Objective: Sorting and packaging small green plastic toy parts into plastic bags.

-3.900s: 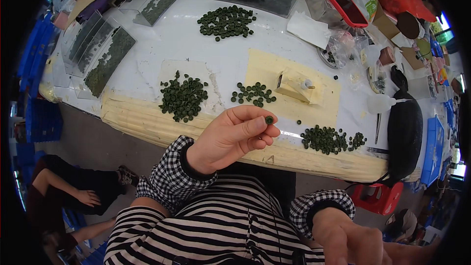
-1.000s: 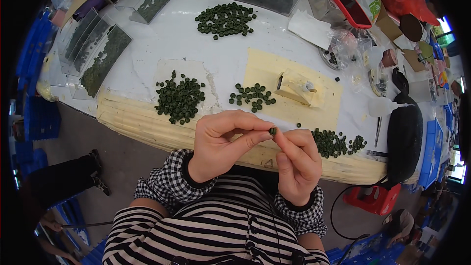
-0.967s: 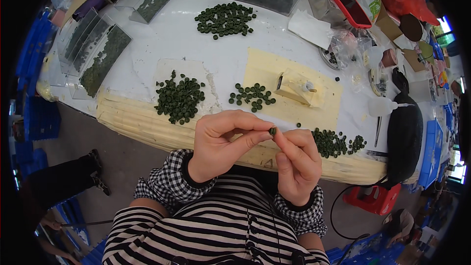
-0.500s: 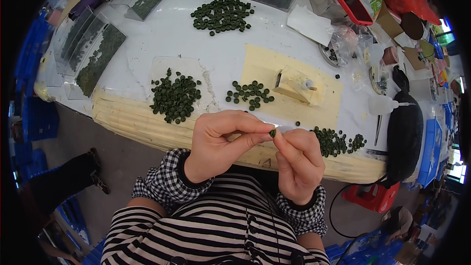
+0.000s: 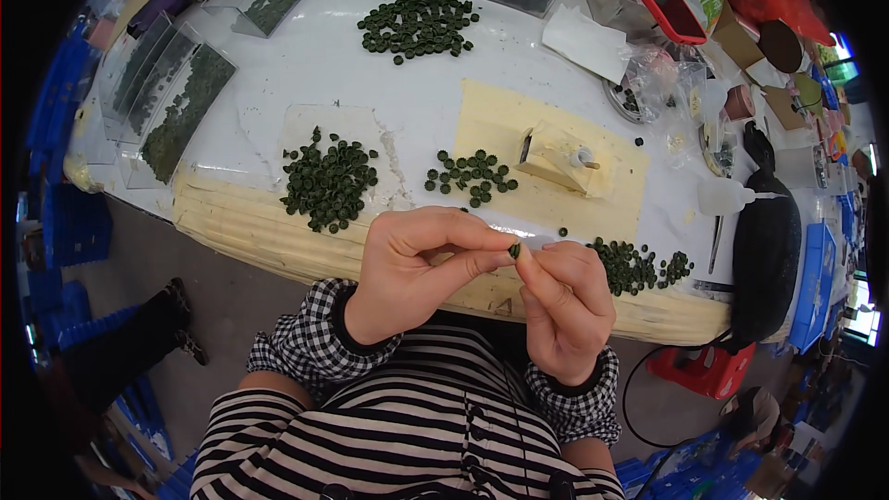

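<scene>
Between the thumb and index fingertips of my left hand [image 5: 407, 268] is a small dark green ridged piece [image 5: 515, 249]. The fingertips of my right hand [image 5: 567, 301] press against its other side, so both hands pinch it just over the table's near edge. A heap of similar green pieces [image 5: 329, 183] lies beyond my left hand. A smaller, looser group of toothed round pieces [image 5: 472, 176] lies ahead of the fingertips. More green pieces [image 5: 630, 268] lie partly behind my right hand.
Beyond sits another green heap [image 5: 419, 26]. A taped block [image 5: 567, 162] stands on yellow paper [image 5: 482, 116]. Clear trays [image 5: 185, 116] line the left side. At the right are a white squeeze bottle [image 5: 722, 196], tweezers [image 5: 716, 243] and a black padded bundle [image 5: 764, 259]. Padding covers the near edge.
Both hands keep the same pinch on the green piece, with barely any movement. The view has shifted very slightly.
</scene>
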